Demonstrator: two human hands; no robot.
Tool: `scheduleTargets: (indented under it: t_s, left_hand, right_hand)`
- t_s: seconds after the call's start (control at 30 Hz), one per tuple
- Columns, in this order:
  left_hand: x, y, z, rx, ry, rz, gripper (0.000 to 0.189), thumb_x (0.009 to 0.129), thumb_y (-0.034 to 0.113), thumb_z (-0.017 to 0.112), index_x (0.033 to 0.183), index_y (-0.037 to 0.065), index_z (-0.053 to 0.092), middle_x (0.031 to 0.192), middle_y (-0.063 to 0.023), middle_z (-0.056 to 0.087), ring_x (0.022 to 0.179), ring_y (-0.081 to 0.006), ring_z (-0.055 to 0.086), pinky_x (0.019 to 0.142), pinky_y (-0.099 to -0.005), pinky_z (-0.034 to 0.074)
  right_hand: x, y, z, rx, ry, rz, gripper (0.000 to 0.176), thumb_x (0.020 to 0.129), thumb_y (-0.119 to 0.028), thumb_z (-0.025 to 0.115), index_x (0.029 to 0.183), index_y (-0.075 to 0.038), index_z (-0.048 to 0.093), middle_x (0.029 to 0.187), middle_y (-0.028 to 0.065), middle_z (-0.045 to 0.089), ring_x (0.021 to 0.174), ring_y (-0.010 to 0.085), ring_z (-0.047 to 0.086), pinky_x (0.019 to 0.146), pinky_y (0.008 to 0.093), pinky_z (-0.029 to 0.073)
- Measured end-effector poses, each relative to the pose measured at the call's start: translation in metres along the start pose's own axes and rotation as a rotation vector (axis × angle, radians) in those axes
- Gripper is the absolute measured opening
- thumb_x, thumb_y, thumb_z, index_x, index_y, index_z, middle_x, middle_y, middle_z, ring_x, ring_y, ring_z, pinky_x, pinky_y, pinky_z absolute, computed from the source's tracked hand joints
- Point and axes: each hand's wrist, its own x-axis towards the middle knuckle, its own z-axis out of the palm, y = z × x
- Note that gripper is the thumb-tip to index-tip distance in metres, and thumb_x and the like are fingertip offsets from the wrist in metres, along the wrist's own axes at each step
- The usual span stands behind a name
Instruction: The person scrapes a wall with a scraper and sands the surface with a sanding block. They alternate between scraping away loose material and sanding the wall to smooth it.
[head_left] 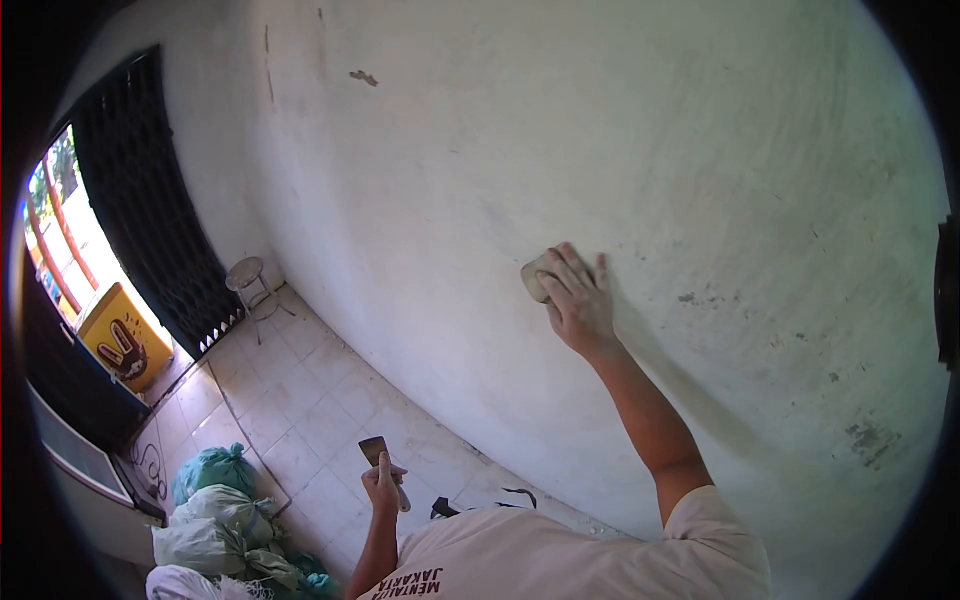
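Note:
My right hand (577, 295) presses a small grey sanding pad (534, 280) flat against the white wall (600, 130), arm stretched upward. Only the pad's left edge shows past my fingers. Low down by my waist, my left hand (383, 485) grips the handle of a putty scraper (375, 452), its flat metal blade pointing up and away from the wall. The wall around the pad is dull white with faint scuffs and a few dark chipped spots to the right.
A tiled floor (300, 400) runs along the wall's base. A small round stool (246, 273) stands near a black folding gate (150, 200). Several filled sacks (215, 510) lie at the lower left, beside a yellow box (120, 338) and a white counter edge.

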Motion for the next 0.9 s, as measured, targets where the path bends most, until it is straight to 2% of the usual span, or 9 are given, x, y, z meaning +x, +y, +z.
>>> scheduleTargets:
  t_s: [0.1, 0.23, 0.4, 0.47, 0.57, 0.63, 0.7, 0.8, 0.9]
  left_hand:
    - [0.014, 0.003, -0.019, 0.008, -0.002, -0.006, 0.063, 0.1, 0.041, 0.057, 0.058, -0.004, 0.067, 0.048, -0.0035, 0.052, 0.045, -0.0103, 0.046, 0.047, -0.0263, 0.035]
    - [0.031, 0.009, -0.04, 0.014, 0.007, -0.002, 0.062, 0.1, 0.041, 0.057, 0.058, -0.004, 0.067, 0.048, -0.0033, 0.051, 0.045, -0.0104, 0.046, 0.047, -0.0265, 0.035]
    - [0.05, 0.007, -0.064, 0.028, 0.021, -0.018, 0.062, 0.1, 0.041, 0.057, 0.059, -0.004, 0.068, 0.048, -0.003, 0.051, 0.045, -0.0104, 0.046, 0.047, -0.0273, 0.035]
    - [0.059, 0.008, -0.069, 0.041, 0.024, -0.033, 0.063, 0.1, 0.041, 0.056, 0.059, -0.005, 0.068, 0.049, -0.003, 0.051, 0.045, -0.0105, 0.046, 0.047, -0.0276, 0.034]
    - [0.069, 0.003, -0.068, 0.063, -0.006, -0.083, 0.062, 0.1, 0.041, 0.056, 0.059, -0.005, 0.069, 0.049, -0.0029, 0.052, 0.045, -0.0108, 0.046, 0.047, -0.0277, 0.034]
    - [0.077, 0.002, -0.058, 0.092, -0.047, -0.125, 0.062, 0.1, 0.04, 0.056, 0.06, -0.005, 0.069, 0.049, -0.0029, 0.051, 0.045, -0.011, 0.046, 0.047, -0.0276, 0.034]
    - [0.088, -0.002, -0.041, 0.086, -0.094, -0.12, 0.06, 0.099, 0.039, 0.057, 0.06, -0.005, 0.069, 0.049, -0.0029, 0.052, 0.044, -0.0111, 0.046, 0.047, -0.0278, 0.034]
    - [0.105, -0.011, -0.008, 0.062, -0.178, -0.135, 0.058, 0.099, 0.038, 0.057, 0.061, -0.004, 0.07, 0.048, -0.0033, 0.053, 0.044, -0.0108, 0.047, 0.046, -0.0276, 0.035]
    - [0.118, -0.004, 0.033, 0.055, -0.28, -0.129, 0.056, 0.1, 0.036, 0.056, 0.064, -0.004, 0.072, 0.049, -0.0041, 0.055, 0.046, -0.0106, 0.049, 0.048, -0.0276, 0.038]
  right_hand:
    - [0.024, -0.017, 0.041, -0.013, -0.119, -0.084, 0.028, 0.084, -0.012, 0.062, 0.111, -0.008, 0.062, 0.139, 0.0117, 0.054, 0.14, 0.0266, 0.041, 0.114, 0.0587, 0.025]
    - [0.041, -0.034, 0.084, -0.043, -0.159, -0.129, 0.028, 0.085, -0.011, 0.059, 0.113, -0.008, 0.06, 0.141, 0.0122, 0.051, 0.141, 0.0266, 0.038, 0.116, 0.0537, 0.026]
    - [0.075, -0.032, 0.083, -0.214, -0.231, -0.238, 0.035, 0.085, -0.014, 0.06, 0.12, -0.008, 0.059, 0.145, 0.0118, 0.047, 0.144, 0.0251, 0.032, 0.118, 0.0519, 0.025]
    - [0.103, -0.026, 0.061, -0.253, -0.265, -0.251, 0.036, 0.087, -0.014, 0.057, 0.122, -0.008, 0.059, 0.147, 0.0096, 0.045, 0.145, 0.0242, 0.03, 0.12, 0.0501, 0.023]
    - [0.151, -0.005, 0.004, -0.27, -0.198, -0.208, 0.033, 0.092, -0.012, 0.052, 0.124, -0.007, 0.059, 0.149, 0.0065, 0.043, 0.146, 0.0237, 0.028, 0.123, 0.0477, 0.018]
    - [0.182, 0.013, -0.031, -0.516, -0.111, -0.14, 0.033, 0.095, -0.009, 0.048, 0.127, -0.009, 0.057, 0.152, 0.004, 0.041, 0.148, 0.0227, 0.025, 0.126, 0.0446, 0.014]
    - [0.219, 0.044, -0.069, -0.603, 0.021, -0.13, 0.035, 0.097, -0.011, 0.048, 0.131, -0.011, 0.056, 0.154, 0.0031, 0.039, 0.148, 0.0207, 0.025, 0.126, 0.0424, 0.013]
    - [0.275, 0.068, -0.137, -0.866, 0.174, -0.133, 0.037, 0.098, -0.01, 0.048, 0.134, -0.012, 0.054, 0.153, 0.002, 0.042, 0.146, 0.019, 0.03, 0.126, 0.0403, 0.014]
    - [0.328, 0.108, -0.191, -0.974, 0.376, -0.154, 0.036, 0.098, -0.007, 0.048, 0.133, -0.012, 0.056, 0.15, 0.0026, 0.045, 0.145, 0.018, 0.032, 0.126, 0.0398, 0.015]
